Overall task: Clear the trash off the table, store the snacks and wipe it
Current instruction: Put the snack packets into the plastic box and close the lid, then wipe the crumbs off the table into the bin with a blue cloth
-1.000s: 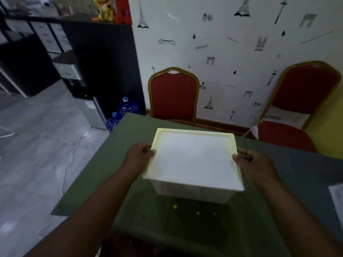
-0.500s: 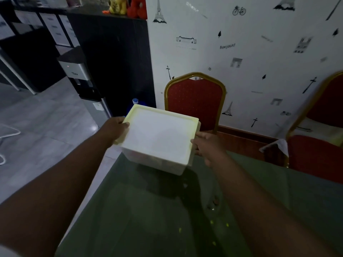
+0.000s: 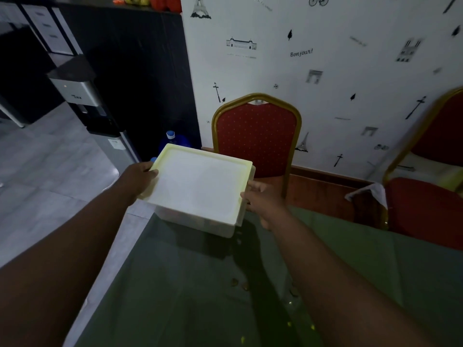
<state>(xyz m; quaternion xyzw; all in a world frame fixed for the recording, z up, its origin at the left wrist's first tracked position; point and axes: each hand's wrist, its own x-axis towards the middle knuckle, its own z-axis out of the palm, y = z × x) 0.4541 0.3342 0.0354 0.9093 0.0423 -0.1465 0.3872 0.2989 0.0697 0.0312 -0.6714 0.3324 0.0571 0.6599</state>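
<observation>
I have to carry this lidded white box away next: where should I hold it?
Take the lidded box at its two opposite ends, just under the lid's rim, one hand from each side, as the left hand and right hand do. It is wide, flat-topped, with no handle showing.

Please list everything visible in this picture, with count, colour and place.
Lidded plastic box: one, white, pale yellow lid, table's far left corner.
Glossy table: one, green, foreground.
Padded chairs: two, red, gold frames, by the wall.
Crumbs: few, brown, on table.
Water dispenser: one, grey-black, floor left.
Water bottle: one, blue, floor behind box.
Cloth: one, white, right chair's seat.
Left hand: one, grips box's left edge.
Right hand: one, grips box's right edge.
</observation>
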